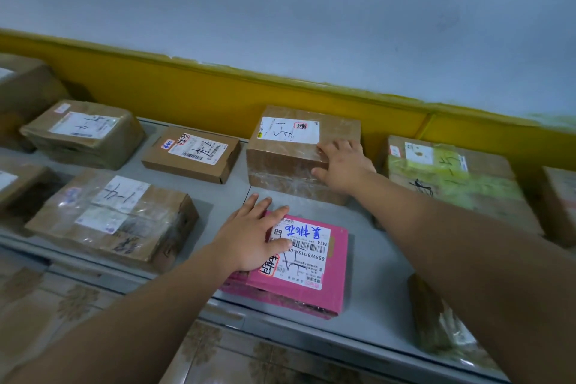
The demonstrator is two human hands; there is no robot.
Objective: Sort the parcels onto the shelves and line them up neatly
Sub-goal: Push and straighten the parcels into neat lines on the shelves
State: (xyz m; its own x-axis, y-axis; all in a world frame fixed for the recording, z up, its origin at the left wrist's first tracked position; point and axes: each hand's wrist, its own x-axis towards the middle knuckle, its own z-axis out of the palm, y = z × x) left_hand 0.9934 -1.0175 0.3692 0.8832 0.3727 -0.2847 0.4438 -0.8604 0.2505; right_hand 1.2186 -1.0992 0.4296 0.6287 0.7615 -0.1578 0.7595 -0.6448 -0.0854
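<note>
Left hand [249, 238] on one pink parcel [338, 262]; right hand [343, 167] on one brown box [280, 162].

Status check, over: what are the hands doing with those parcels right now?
Left hand flat on pink parcel at shelf front. Right hand resting on corner of taped brown box behind it. Green-taped parcel close on the right.

Lie spread over the grey shelf top [374, 265]: along the back a taped brown box [84, 137], a flat brown carton [193, 162], a taller taped box [286, 171] and a green-taped box [461, 187] — nearer the front edge a wide taped box [121, 224], a pink box [314, 280] and a brown wrapped parcel [436, 315].
</note>
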